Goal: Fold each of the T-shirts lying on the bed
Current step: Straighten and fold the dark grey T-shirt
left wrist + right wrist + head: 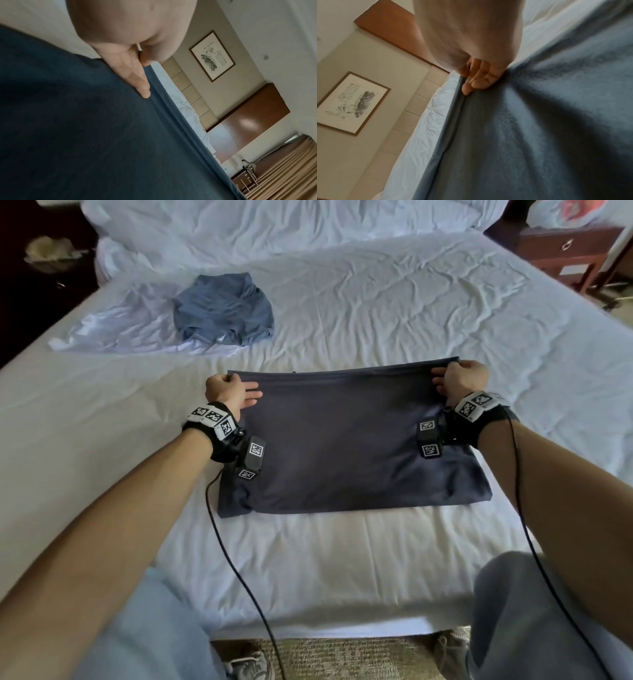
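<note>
Hands first: my left hand [228, 392] is pinching the far left corner of the navy T-shirt [342, 446], thumb on the edge and fingers [137, 78] lying flat along the fabric just below the hem. My right hand [460, 381] is doing the same at the far right corner, fingers [479, 79] curled onto the cloth right by the edge. So the shirt sits between my hands and stretches back toward me, with its far edge raised a bit and pulled taut between the two pinches. It's already folded into a wide rectangle, mostly smooth, a little bunched at the near left corner. It lies on the white bed [342, 559], near the edge where I'm standing. Further out to the left there's a blue-grey T-shirt [222, 306] in a rumpled heap, lying partly on a white garment [113, 326] spread on the sheet.
</note>
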The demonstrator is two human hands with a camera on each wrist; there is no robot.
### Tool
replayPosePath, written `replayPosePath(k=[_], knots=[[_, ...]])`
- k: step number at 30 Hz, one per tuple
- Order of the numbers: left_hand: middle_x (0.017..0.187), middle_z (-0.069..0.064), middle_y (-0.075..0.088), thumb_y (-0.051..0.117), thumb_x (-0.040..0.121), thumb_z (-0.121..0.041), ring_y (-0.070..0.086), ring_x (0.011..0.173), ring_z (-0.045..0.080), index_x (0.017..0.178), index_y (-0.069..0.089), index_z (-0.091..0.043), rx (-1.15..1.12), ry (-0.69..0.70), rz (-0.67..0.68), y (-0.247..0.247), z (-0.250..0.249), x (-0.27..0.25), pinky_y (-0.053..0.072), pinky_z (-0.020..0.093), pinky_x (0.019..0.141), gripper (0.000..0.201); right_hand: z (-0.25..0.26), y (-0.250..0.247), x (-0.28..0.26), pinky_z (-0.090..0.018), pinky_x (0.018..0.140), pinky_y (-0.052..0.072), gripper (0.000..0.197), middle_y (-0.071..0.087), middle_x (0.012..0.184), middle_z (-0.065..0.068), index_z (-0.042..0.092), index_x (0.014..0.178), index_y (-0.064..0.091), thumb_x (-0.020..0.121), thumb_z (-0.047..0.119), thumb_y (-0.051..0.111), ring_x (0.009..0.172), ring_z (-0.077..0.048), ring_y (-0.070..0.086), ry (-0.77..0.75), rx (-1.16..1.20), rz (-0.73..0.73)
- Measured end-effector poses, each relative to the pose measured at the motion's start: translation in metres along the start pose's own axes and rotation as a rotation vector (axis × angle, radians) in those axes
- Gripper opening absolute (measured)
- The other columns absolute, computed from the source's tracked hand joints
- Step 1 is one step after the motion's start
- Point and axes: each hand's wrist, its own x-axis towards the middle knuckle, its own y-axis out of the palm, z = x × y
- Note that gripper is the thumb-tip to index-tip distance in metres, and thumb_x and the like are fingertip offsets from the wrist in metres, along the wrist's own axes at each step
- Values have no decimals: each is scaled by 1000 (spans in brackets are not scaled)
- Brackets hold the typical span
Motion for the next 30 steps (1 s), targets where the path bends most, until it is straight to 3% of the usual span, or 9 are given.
replayPosePath(k=[3,8,13,19,25,28,30], knots=[[100,17,73,35,111,-16,74,65,18,98,54,5,-25,-10,18,5,5,14,53,21,47,31,-2,6,8,-21,38,45,24,75,74,-3,2,116,60,100,10,44,43,-9,61,7,-1,37],[111,25,70,36,111,-13,75,70,20,122,50,16,-102,-10,80,8,5,25,57,22,54,34,-10,13,10,-22,41,48,18,73,76,-4,10,111,53,98,5,43,46,-8,65,5,12,56],[123,34,62,32,111,-6,67,110,43,102,49,8,-118,8,111,15,2,19,62,27,63,24,-11,16,13,-21,42,49,15,73,79,-5,10,111,51,99,6,44,48,-10,65,-16,58,76],[113,29,65,31,110,-4,70,99,37,109,43,2,-148,49,53,19,6,22,61,26,62,13,-17,19,19,-22,39,47,14,76,83,-11,7,110,56,100,7,45,45,-10,64,-39,67,46],[109,27,66,33,110,-6,72,92,33,113,45,3,-145,64,19,22,13,34,60,25,60,15,-14,22,23,-22,42,48,14,77,87,-10,9,111,56,100,10,47,50,-11,66,-40,71,35],[107,25,65,33,109,-1,71,93,31,128,44,9,-112,97,27,26,16,34,62,25,68,24,-19,23,25,-21,52,54,21,77,94,-11,8,117,57,97,10,52,59,-11,69,-11,28,100],[107,21,65,38,105,3,70,89,26,118,52,6,-63,105,37,27,21,37,60,24,73,20,-22,22,26,-24,68,60,48,73,91,-8,9,141,48,94,11,57,71,-12,69,-5,-35,179]])
